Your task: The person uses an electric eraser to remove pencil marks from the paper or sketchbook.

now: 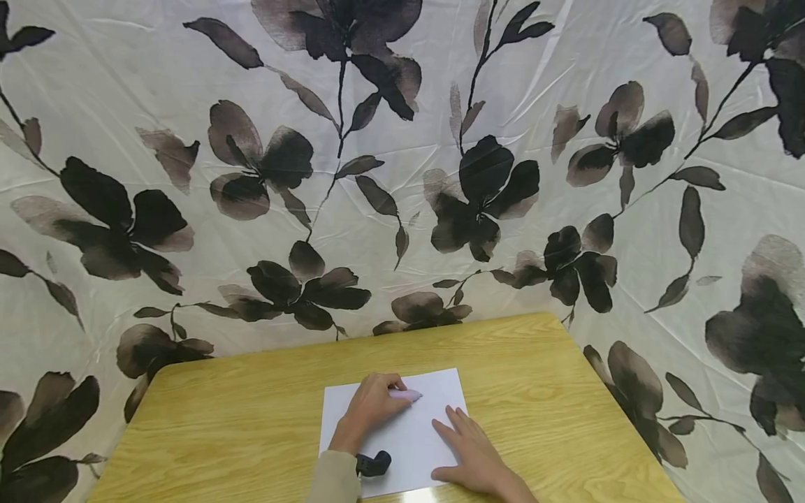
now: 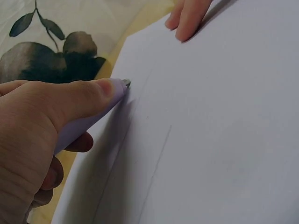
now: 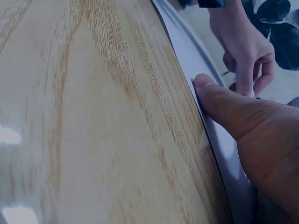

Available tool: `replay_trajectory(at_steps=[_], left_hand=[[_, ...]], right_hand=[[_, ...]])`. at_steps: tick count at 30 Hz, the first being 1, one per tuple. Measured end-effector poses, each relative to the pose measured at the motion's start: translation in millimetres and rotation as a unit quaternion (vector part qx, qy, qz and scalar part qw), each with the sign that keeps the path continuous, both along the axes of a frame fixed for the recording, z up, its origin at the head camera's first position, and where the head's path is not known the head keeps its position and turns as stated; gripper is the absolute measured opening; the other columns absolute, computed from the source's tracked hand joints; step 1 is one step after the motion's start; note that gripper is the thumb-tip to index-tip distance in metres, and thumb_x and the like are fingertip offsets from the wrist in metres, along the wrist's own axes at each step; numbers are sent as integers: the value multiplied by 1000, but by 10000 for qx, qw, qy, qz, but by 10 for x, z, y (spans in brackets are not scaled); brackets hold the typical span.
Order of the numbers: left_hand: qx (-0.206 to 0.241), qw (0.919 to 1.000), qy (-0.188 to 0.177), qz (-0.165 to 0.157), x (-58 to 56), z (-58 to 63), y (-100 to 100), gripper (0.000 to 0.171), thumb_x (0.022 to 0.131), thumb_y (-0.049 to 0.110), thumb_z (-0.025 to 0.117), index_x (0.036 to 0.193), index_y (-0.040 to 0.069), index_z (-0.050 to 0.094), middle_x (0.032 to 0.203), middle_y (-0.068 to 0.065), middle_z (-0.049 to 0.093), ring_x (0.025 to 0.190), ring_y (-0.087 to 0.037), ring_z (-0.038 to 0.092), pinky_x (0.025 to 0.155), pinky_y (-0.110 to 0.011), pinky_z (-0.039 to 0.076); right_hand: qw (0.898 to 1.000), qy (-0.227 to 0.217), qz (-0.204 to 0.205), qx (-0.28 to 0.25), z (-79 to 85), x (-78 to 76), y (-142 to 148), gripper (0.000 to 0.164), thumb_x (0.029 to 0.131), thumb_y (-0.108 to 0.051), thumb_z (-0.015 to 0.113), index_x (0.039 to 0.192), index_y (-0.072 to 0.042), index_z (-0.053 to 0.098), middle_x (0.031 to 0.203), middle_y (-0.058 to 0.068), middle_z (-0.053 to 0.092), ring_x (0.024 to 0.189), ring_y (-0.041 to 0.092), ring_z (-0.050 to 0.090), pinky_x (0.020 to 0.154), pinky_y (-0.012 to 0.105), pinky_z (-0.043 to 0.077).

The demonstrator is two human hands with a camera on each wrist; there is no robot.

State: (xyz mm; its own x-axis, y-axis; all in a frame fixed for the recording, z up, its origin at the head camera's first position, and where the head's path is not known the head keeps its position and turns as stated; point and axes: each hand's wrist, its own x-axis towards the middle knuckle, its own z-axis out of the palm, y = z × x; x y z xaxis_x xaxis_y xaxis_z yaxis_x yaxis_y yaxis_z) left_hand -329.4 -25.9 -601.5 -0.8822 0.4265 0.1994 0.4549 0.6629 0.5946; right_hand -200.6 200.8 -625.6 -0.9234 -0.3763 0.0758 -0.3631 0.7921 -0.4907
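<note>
A sheet of white paper [image 1: 411,436] lies on the wooden table. In my left hand [image 1: 372,404] I grip a lilac utility knife [image 1: 404,395], thumb along its body. Its short grey metal tip [image 2: 126,83] points to the right over the upper part of the sheet; whether it touches the paper I cannot tell. Thin, nearly parallel lines [image 2: 154,175] run along the paper in the left wrist view. My right hand [image 1: 473,450] rests with spread fingers on the sheet's right side, and its thumb [image 3: 205,83] presses near the paper's edge.
The yellow wood-grain table [image 1: 239,419] extends on both sides of the sheet. Behind and beside it hangs a pale cloth [image 1: 377,209] with dark flowers. A black wrist device [image 1: 374,464] sits on my left wrist, above the paper.
</note>
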Motion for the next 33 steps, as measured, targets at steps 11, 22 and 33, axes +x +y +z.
replay_trajectory(at_steps=[11,22,33], left_hand=[[70,9997,5,-236,-44,-27,86,13,78,39,80,78,29,72,77,18,64,67,-5,54,63,-26,45],[51,9998,84,-182,-44,-53,85,13,77,35,82,79,29,71,78,18,65,67,-4,54,63,-27,45],[39,9999,51,-144,-28,-35,106,13,75,34,83,79,29,71,79,18,66,67,-4,53,64,-27,45]], right_hand=[[10000,0,22,52,48,-5,-14,85,81,-63,64,145,-12,44,154,20,27,141,41,21,108,57,20],[10000,-4,23,47,46,0,-9,85,80,-63,64,146,-13,44,154,20,27,141,41,21,108,58,20],[10000,-43,-11,75,55,3,5,84,81,-62,65,146,-13,44,154,20,27,141,40,21,108,57,20]])
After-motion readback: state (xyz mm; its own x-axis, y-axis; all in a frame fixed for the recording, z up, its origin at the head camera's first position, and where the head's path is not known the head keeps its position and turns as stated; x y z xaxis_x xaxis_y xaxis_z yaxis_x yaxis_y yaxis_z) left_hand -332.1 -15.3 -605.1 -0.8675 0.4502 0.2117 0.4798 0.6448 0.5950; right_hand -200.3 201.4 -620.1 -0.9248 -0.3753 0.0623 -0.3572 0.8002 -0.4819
